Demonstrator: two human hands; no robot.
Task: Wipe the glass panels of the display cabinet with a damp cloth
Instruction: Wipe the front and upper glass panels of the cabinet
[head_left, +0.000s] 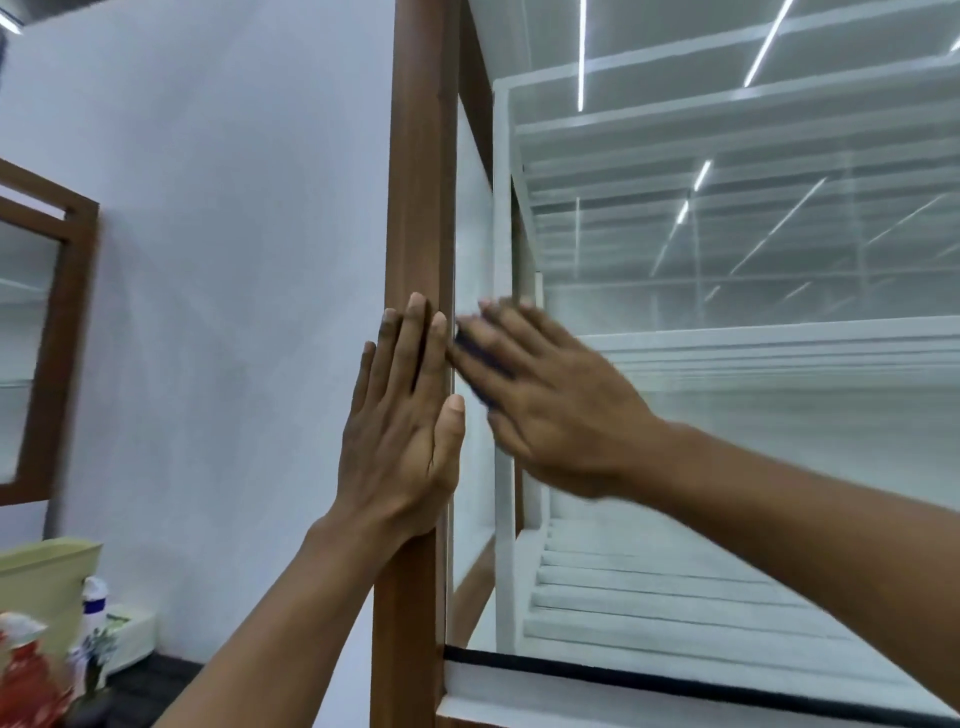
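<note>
Your right hand (550, 410) presses the dark cloth (475, 358), fingers flat, on the glass panel (727, 415) just beside the wooden post (421, 182); your left hand (400, 431) lies flat on that post. Wiping seems underway (blur hides any streaks).

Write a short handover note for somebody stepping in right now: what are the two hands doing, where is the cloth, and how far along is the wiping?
Left hand: fingers straight, flat against the brown wooden corner post of the cabinet, as if bracing.
Right hand: fingers spread, pressing a dark blue cloth onto the clear front glass panel, close to its left edge beside the post. The hand is blurred.
Done: wiping is under way at that edge; how much is already clean cannot be told.
Left: the rest of this panel to the right, then any other panels.
</note>
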